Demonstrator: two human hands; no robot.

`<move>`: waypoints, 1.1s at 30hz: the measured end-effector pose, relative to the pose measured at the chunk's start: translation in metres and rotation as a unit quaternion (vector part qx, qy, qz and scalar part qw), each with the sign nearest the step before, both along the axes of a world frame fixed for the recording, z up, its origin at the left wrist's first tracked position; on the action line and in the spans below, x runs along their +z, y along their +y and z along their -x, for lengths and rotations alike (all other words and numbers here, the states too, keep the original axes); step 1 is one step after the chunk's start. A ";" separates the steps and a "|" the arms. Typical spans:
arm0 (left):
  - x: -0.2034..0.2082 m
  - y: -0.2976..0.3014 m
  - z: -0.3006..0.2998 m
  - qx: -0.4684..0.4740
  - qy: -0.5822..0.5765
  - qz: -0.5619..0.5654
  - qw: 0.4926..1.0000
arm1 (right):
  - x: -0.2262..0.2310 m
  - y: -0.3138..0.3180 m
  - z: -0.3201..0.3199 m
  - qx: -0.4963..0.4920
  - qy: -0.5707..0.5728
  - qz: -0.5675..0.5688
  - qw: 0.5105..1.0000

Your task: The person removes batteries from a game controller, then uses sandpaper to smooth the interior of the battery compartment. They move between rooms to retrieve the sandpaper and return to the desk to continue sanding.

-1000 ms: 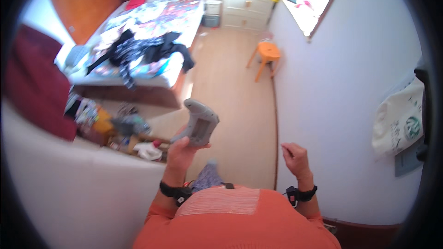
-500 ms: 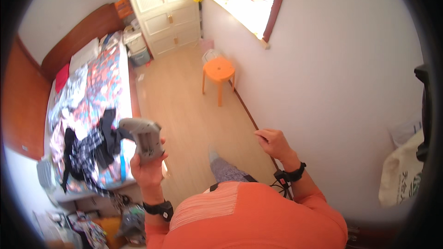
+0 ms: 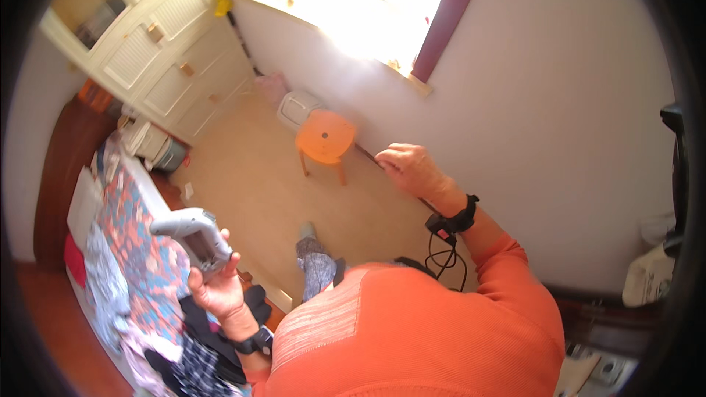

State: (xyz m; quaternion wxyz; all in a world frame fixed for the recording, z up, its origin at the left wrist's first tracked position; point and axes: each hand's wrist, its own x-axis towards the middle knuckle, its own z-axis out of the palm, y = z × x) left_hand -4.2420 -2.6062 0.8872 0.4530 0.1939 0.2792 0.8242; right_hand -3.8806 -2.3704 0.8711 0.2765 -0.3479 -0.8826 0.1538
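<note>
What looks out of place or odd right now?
The gray game controller in the left hand shows an open recess, as though a cover were missing. Dark clothes lie heaped on the bed, looking untidy.

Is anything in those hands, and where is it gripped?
The left hand holds a grey game controller by its lower end; the right hand, loosely curled, shows nothing held.

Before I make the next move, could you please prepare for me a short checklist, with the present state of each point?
1. Grey game controller held in left hand: ok.
2. Controller's recess covered: not ok, it looks open.
3. Right hand empty: cannot tell, the fingers are curled.
4. Right hand apart from controller: ok.
5. Black cable by right wrist tucked away: not ok, it hangs in loops.
</note>
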 end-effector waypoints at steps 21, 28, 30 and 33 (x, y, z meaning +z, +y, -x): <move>0.024 0.495 0.071 -0.377 0.080 0.011 0.923 | 0.023 0.258 0.066 -0.425 0.103 -0.078 0.896; 0.005 0.634 0.060 -0.475 0.078 0.036 0.876 | 0.022 0.360 0.048 -0.464 0.023 -0.161 0.871; -0.007 0.676 0.052 -0.524 0.054 0.039 0.849 | 0.023 0.377 0.044 -0.537 -0.059 -0.139 0.830; -0.031 0.747 0.043 -0.593 0.022 0.050 0.803 | 0.029 0.399 0.031 -0.607 -0.101 -0.118 0.779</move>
